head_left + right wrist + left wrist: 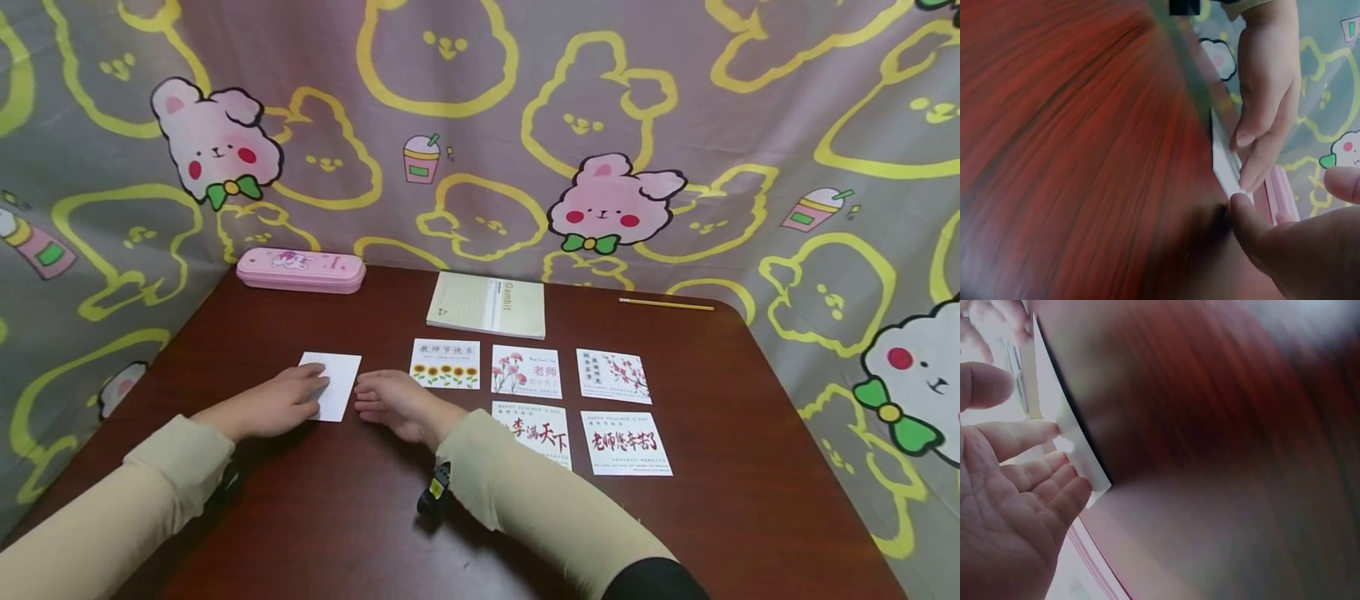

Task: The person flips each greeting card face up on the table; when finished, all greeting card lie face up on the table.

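Note:
A blank white card (341,385) lies on the left part of the table. My left hand (287,402) rests its extended fingertips on the card's left side, as the left wrist view also shows of the white card (1054,387). At the card's right edge, my right hand (401,406) stands on its side, fingers straight. In the right wrist view a right fingertip meets the near corner of the white card (1227,169). To the right lie a sunflower card (446,357), a pink flower card (527,372), a blossom card (613,375) and two red-lettered cards, one (626,443) fully visible.
My right sleeve partly covers the other red-lettered card (542,429). A pink pencil case (302,272) and a cream notebook (483,305) stand along the back of the brown table (720,400). A yellow pencil (666,304) lies back right, before a patterned curtain (480,142).

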### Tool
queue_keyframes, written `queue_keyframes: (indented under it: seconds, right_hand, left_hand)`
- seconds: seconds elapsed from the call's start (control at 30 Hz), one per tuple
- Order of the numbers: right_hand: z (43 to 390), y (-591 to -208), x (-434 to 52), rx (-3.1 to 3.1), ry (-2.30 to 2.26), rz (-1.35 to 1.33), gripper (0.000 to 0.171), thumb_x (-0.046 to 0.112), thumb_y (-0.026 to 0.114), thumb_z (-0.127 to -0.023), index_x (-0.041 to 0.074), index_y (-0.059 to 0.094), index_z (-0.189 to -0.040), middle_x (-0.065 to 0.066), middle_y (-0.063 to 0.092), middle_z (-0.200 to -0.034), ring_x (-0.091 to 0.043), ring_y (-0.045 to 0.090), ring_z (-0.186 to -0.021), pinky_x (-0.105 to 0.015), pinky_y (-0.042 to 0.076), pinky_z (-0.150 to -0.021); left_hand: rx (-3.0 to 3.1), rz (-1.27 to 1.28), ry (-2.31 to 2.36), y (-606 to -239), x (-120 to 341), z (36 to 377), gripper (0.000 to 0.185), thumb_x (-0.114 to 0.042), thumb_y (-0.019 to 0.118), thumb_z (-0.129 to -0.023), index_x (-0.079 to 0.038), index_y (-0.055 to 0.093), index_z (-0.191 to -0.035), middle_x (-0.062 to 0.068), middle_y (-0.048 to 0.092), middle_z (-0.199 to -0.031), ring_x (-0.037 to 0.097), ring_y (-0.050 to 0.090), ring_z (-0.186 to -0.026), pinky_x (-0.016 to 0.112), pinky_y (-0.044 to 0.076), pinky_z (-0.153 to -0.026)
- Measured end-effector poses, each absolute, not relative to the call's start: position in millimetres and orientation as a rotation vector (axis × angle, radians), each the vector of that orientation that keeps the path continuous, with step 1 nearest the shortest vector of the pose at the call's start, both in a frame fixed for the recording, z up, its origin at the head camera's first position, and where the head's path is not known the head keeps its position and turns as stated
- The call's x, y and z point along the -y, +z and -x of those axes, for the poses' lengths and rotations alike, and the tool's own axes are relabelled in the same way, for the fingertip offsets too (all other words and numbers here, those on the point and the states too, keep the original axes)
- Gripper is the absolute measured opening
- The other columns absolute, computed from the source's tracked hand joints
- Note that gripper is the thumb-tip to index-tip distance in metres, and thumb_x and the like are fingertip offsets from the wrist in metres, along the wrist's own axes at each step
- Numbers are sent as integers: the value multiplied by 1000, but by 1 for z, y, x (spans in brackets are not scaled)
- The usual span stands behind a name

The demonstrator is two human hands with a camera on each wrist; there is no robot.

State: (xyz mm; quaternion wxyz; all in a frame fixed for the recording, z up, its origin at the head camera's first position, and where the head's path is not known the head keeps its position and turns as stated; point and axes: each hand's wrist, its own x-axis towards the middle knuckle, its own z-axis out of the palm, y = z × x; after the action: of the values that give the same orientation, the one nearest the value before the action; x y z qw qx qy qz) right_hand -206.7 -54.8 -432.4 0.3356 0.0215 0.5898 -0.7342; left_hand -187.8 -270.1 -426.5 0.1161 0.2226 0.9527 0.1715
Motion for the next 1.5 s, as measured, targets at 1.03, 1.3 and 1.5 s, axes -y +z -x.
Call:
queue_keyframes:
  seconds: [1.03, 1.3, 1.5]
  right_hand:
    - [212, -437, 71, -1349, -2091, -210, 25, 2, 52, -105, -7, 57, -128, -19, 67, -112, -36, 66, -118, -41, 53, -100]
    - [215, -447, 60, -1397, -2108, -208, 19, 9, 56, -105, -2, 68, -116, -7, 67, -86, -14, 67, -80, -27, 57, -79]
    - [224, -433, 48, -1299, -2159, -181, 20, 10, 52, -106, -2, 66, -113, -15, 72, -97, -24, 72, -94, -40, 55, -97]
  left_hand:
    - [-2901, -602, 697, -429, 252, 181, 46, -18, 60, -103, 19, 56, -131, 41, 51, -137, 57, 45, -132, 67, 35, -109]
    - [-2891, -704, 786, -421, 234, 168, 49, -21, 58, -106, 11, 53, -142, 31, 51, -146, 49, 44, -138, 65, 33, -111]
    - [-2878, -774, 913, -415, 235, 171, 58, -14, 67, -99, 11, 47, -147, 32, 49, -147, 49, 48, -135, 65, 37, -109]
